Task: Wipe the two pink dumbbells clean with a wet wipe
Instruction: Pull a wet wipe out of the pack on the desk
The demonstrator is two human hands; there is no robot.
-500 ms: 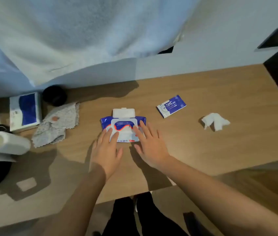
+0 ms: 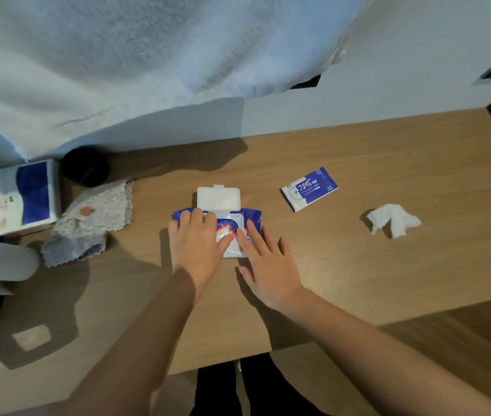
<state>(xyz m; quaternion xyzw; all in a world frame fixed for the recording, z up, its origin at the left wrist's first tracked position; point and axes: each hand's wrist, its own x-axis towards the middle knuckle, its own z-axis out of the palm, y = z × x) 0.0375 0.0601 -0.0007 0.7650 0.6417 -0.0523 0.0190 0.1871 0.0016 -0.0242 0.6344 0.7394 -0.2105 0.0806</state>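
Observation:
A blue wet-wipe pack (image 2: pixel 251 216) lies on the wooden desk (image 2: pixel 388 145) in front of me, its white flip lid (image 2: pixel 218 198) standing open at the far side. My left hand (image 2: pixel 197 241) lies flat on the left half of the pack, fingers spread over the opening. My right hand (image 2: pixel 268 262) rests with straight fingers on the pack's right near edge. A crumpled white wipe (image 2: pixel 392 219) lies to the right. No pink dumbbells are in view.
A small blue alcohol-wipe sachet (image 2: pixel 308 189) lies right of the pack. At the left are a grey cloth (image 2: pixel 91 223), a black cup (image 2: pixel 85 166), a white-and-blue box (image 2: pixel 28 196) and a paper towel roll (image 2: pixel 1 259). A pale towel (image 2: pixel 148 55) hangs over the desk's back.
My left hand has slid forward onto the pack and now covers its opening. My right hand has barely moved.

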